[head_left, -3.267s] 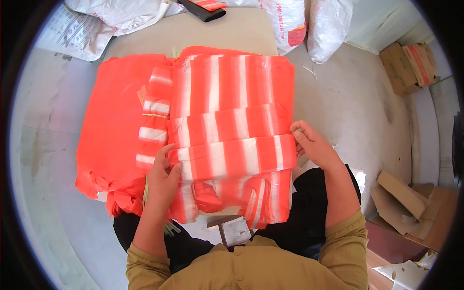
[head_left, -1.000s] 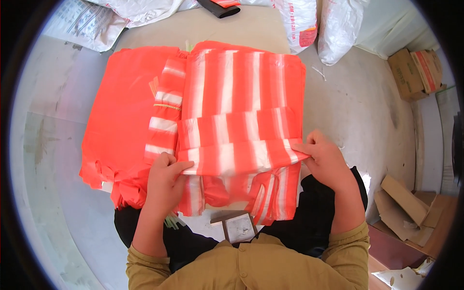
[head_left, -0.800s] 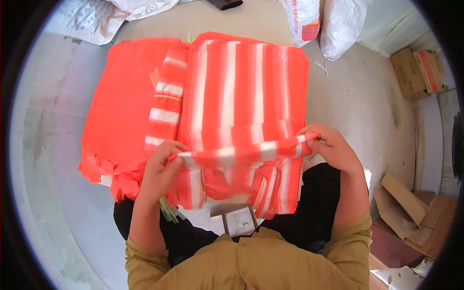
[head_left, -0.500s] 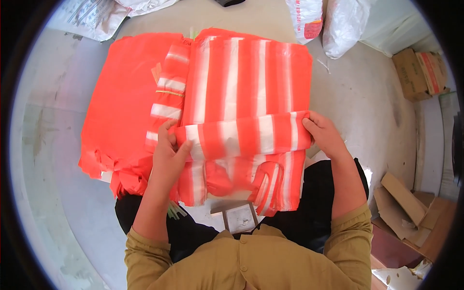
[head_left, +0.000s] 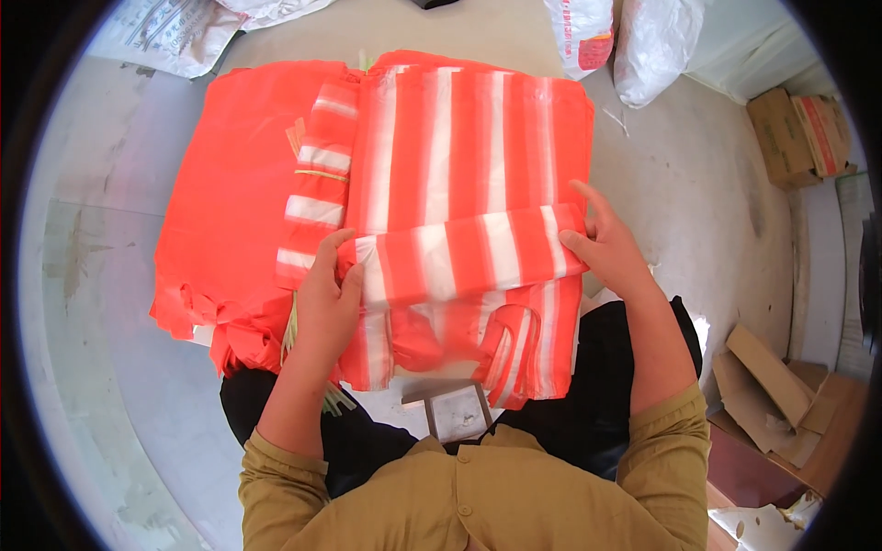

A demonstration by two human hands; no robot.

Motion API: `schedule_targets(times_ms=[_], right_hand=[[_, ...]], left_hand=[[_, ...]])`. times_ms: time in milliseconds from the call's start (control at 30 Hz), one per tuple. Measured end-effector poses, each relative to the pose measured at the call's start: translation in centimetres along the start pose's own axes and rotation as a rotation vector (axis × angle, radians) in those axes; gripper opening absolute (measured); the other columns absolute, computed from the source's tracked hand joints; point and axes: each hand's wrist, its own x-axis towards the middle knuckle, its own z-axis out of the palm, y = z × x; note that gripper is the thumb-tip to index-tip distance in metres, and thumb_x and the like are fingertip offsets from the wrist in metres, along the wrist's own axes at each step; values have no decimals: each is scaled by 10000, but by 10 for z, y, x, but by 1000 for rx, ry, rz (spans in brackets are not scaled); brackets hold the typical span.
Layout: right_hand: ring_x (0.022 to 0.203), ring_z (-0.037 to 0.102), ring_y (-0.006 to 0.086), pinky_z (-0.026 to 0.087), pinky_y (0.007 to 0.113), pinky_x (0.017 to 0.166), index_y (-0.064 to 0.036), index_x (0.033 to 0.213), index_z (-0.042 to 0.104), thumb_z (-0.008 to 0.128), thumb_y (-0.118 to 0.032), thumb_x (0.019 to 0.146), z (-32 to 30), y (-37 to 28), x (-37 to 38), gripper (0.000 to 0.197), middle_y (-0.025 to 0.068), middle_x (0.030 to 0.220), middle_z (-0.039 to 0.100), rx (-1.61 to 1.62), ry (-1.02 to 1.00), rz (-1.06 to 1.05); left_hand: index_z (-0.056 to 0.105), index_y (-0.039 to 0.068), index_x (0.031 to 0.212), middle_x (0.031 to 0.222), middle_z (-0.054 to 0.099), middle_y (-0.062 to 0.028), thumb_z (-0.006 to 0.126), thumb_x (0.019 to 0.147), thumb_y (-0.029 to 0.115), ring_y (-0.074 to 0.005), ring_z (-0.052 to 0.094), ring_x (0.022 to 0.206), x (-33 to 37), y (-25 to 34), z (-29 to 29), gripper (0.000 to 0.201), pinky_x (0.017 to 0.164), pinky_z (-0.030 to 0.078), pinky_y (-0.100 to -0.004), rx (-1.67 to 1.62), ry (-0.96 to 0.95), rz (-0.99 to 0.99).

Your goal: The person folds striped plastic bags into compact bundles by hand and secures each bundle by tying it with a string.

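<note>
A folded bundle of red-and-white striped plastic bags point(head_left: 464, 257) lies crosswise over a stack of the same striped bags point(head_left: 469, 138) in front of me. My left hand point(head_left: 329, 298) grips the bundle's left end, thumb on the near side and fingers at the far side. At the right end, my right hand point(head_left: 606, 243) holds it with the thumb on top; the index finger points up and away, while the other fingers are partly hidden. Below the bundle, loose bag handles point(head_left: 510, 354) curl at the stack's near edge.
On the left lies a stack of plain red bags point(head_left: 239, 174), beside a slim striped roll point(head_left: 317, 207) tied with a yellowish band. White sacks point(head_left: 657, 46) stand at the far side. Cardboard boxes point(head_left: 795, 138) sit at far right, with an opened carton point(head_left: 772, 395) nearer. Pale strips point(head_left: 338, 400) hang by my left knee.
The bundle's right end has shifted slightly away from me and left. My right hand has moved inward along it and its index finger has straightened upward. The left hand stays nearly in place.
</note>
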Motion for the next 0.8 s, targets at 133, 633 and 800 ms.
schedule_targets(times_ms=[133, 633, 800], right_hand=[[844, 628, 101, 510, 283, 784, -63, 1468, 458, 635, -133, 966, 3, 2, 7, 538, 62, 914, 681, 54, -1, 24], [1216, 549, 348, 430, 486, 1055, -81, 1297, 613, 749, -115, 760, 48, -33, -8, 555, 137, 1301, 602, -863, -62, -953], [1324, 507, 356, 388, 508, 1137, -80, 1360, 568, 807, -149, 703, 62, -41, -4, 703, 184, 1393, 561, -936, -172, -869]], left_hand=[[540, 59, 1383, 1068, 656, -155, 583, 975, 53, -193, 601, 782, 2, -6, 1, 410, 729, 506, -304, 15, -21, -59], [609, 153, 1365, 1510, 475, -168, 798, 745, 161, -390, 441, 1402, -6, 20, 16, 648, 1116, 384, -562, 566, -174, 544], [550, 91, 1402, 1520, 479, -165, 774, 701, 111, -374, 436, 1422, -2, 7, 28, 737, 1148, 344, -576, 630, -209, 535]])
